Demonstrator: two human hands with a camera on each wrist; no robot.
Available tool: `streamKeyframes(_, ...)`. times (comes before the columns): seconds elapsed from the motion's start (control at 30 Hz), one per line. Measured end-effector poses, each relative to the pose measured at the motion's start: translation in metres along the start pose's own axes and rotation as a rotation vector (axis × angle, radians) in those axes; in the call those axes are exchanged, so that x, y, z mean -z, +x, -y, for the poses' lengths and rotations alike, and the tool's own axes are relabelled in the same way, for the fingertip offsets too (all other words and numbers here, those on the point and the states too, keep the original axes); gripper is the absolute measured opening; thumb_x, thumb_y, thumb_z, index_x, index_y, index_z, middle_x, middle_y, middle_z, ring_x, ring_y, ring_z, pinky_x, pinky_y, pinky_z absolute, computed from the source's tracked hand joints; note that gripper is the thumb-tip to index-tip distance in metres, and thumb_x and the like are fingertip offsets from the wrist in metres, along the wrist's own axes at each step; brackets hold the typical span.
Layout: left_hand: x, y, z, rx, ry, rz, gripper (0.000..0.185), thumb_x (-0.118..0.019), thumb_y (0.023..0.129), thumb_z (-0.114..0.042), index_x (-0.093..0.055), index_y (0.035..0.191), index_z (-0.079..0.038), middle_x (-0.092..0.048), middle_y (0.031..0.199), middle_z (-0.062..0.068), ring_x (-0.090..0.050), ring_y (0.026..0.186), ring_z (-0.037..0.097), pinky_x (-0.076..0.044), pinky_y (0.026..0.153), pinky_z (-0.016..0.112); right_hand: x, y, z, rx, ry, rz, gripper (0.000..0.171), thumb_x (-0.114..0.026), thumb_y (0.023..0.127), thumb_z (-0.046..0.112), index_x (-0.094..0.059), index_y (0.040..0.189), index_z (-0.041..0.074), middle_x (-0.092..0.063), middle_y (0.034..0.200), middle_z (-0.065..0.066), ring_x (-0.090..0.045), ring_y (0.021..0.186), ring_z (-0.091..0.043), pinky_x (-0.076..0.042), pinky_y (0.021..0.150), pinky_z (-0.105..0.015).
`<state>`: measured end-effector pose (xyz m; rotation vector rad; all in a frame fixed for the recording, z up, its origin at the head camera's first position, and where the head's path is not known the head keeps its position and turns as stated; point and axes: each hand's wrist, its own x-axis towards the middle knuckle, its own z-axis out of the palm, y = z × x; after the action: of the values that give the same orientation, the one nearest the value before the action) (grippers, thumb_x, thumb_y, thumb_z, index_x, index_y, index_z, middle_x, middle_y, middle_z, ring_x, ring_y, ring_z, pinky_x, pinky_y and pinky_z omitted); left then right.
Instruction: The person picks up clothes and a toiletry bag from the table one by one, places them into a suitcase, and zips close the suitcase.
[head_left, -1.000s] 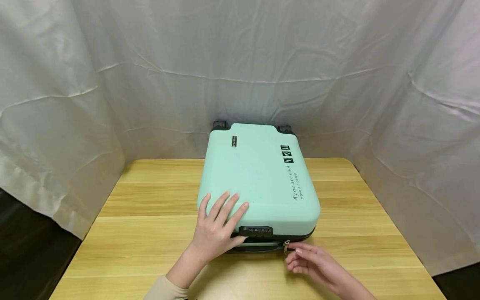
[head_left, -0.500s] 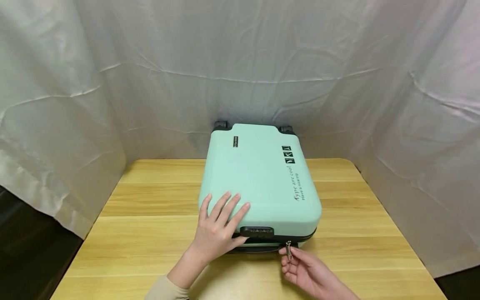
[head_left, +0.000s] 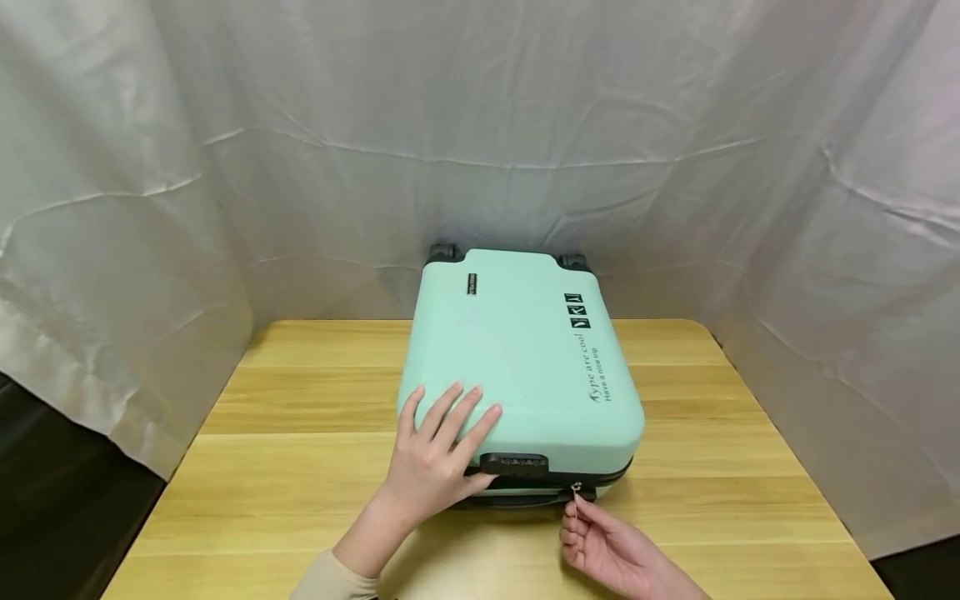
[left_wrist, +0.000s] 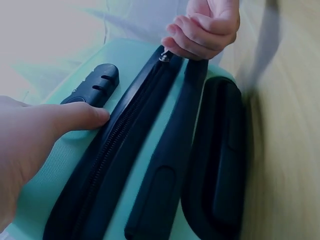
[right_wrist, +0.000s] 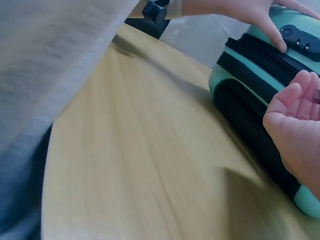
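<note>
A mint-green hard-shell suitcase (head_left: 517, 350) lies flat on the wooden table, wheels at the far end. My left hand (head_left: 429, 471) rests on its near left corner, fingers spread over the shell. In the left wrist view the thumb (left_wrist: 82, 117) presses beside the black combination lock (left_wrist: 102, 82), along the zipper (left_wrist: 112, 142). Right of the lock, my right hand (head_left: 611, 546) pinches the metal zipper pull (head_left: 576, 490) with thumb and forefinger, the other fingers curled. The slider sits on the front side, above the black carry handle (left_wrist: 167, 165).
The wooden table (head_left: 300, 400) spreads out on both sides of the suitcase. Pale curtains (head_left: 480, 125) hang behind it and at both sides. Two black wheels (head_left: 445, 252) stick out toward the back curtain. Grey clothing (right_wrist: 55, 60) fills the left of the right wrist view.
My right hand has shifted slightly left and taken the zipper pull between thumb and forefinger, drawing it down toward the near edge. The left hand has stayed on the suitcase.
</note>
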<state>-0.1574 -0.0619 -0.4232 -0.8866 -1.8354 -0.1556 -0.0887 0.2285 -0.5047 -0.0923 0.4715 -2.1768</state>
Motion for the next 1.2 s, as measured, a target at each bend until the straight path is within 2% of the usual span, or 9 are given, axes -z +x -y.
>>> streamKeyframes(0.2,0.007,0.004,0.002,0.013,0.008,0.039,0.103,-0.084,0.044,-0.067,-0.062,0.131,-0.017,-0.063,0.131,0.011,-0.060,0.120,0.033,-0.041,0.096,0.064,-0.004,0.007,0.007,-0.045,-0.051,-0.035,0.048,-0.023,0.108,0.028,-0.067,0.103,0.011,-0.068,0.098,0.004,-0.059,0.090,-0.006,-0.047,0.088,-0.020)
streamKeyframes(0.47,0.009,0.006,0.001,0.015,0.002,0.069,0.104,-0.084,0.045,-0.068,-0.061,0.133,-0.018,-0.063,0.132,0.011,-0.059,0.121,0.033,-0.041,0.097,0.064,-0.010,0.016,0.006,-0.099,-0.084,-0.087,0.050,-0.022,0.108,0.026,-0.069,0.099,0.012,-0.069,0.095,0.004,-0.061,0.086,-0.006,-0.048,0.086,-0.019)
streamKeyframes(0.7,0.008,0.005,0.000,0.015,0.000,0.064,0.105,-0.084,0.044,-0.068,-0.061,0.133,-0.018,-0.063,0.132,0.010,-0.059,0.120,0.033,-0.042,0.096,0.064,-0.014,0.025,0.005,-0.144,-0.110,-0.101,0.046,-0.026,0.108,0.027,-0.069,0.099,0.013,-0.069,0.095,0.005,-0.061,0.087,-0.005,-0.049,0.086,-0.020)
streamKeyframes(0.83,0.006,0.003,-0.001,0.020,-0.010,0.067,0.106,-0.084,0.044,-0.068,-0.060,0.134,-0.018,-0.062,0.133,0.010,-0.059,0.121,0.033,-0.040,0.097,0.064,-0.015,0.029,0.002,-0.158,-0.138,-0.078,0.045,-0.027,0.108,0.028,-0.069,0.099,0.015,-0.070,0.095,0.007,-0.063,0.088,-0.004,-0.050,0.088,-0.020)
streamKeyframes(1.03,0.004,-0.003,-0.002,0.035,-0.059,0.095,0.108,-0.087,0.045,-0.066,-0.057,0.137,-0.017,-0.057,0.139,0.011,-0.054,0.127,0.034,-0.036,0.102,0.065,-0.014,0.026,0.000,-0.169,-0.101,-0.090,0.044,-0.029,0.108,0.029,-0.069,0.098,0.014,-0.070,0.095,0.006,-0.063,0.087,-0.005,-0.051,0.088,-0.021)
streamKeyframes(1.2,0.004,-0.010,0.002,0.048,-0.106,0.121,0.103,-0.087,0.051,-0.061,-0.055,0.140,-0.019,-0.051,0.145,0.012,-0.048,0.132,0.035,-0.029,0.104,0.069,-0.013,0.025,0.000,-0.165,-0.082,-0.099,0.044,-0.029,0.108,0.028,-0.069,0.097,0.013,-0.069,0.094,0.005,-0.061,0.085,-0.005,-0.049,0.087,-0.020)
